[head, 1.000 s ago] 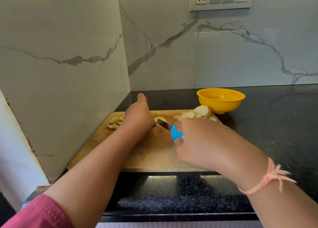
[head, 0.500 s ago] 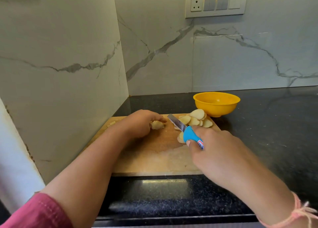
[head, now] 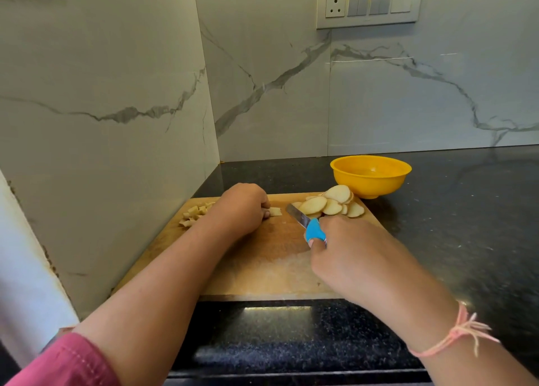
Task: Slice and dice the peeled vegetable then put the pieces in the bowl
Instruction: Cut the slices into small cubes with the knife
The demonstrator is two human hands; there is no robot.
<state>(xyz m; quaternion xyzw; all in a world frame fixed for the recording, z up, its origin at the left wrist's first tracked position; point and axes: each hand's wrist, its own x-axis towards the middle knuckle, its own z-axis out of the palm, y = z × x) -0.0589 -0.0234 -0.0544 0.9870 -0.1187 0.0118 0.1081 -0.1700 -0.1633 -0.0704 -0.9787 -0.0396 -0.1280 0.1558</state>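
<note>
Back from the far-left corner comes the left hand (head: pixel 239 207), which a second ago sat by the diced heap and is now planted mid-board. The knife (head: pixel 313 230) has swung with it: half a second ago its blade rode higher against the rounds, and now it angles low and to the left.

The left hand's fingers are curled under, their tips pinching a small cut piece (head: pixel 274 211) flat against the wooden cutting board (head: pixel 262 266). Just behind that hand, near the board's far-left corner, lie the diced pieces (head: pixel 194 215) in a loose scatter.

The right hand (head: pixel 350 257) is wrapped tight round the knife's blue handle, one fingertip showing on the handle's near side. The blade points away and to the left, and its tip is a little right of the pinched piece. It runs just beside the potato slices (head: pixel 329 204); whether steel touches them I cannot tell.

Those slices are fanned in an overlapping pile at the board's far-right corner. Just beyond them the yellow bowl (head: pixel 370 178) stands upright on the black granite counter (head: pixel 452 225).

A pink thread bracelet (head: pixel 459 334) circles the right wrist, and a pink sleeve (head: pixel 64 362) shows on the left arm. Up on the marble wall (head: pixel 102 79) sits a switch panel (head: pixel 369 5).
</note>
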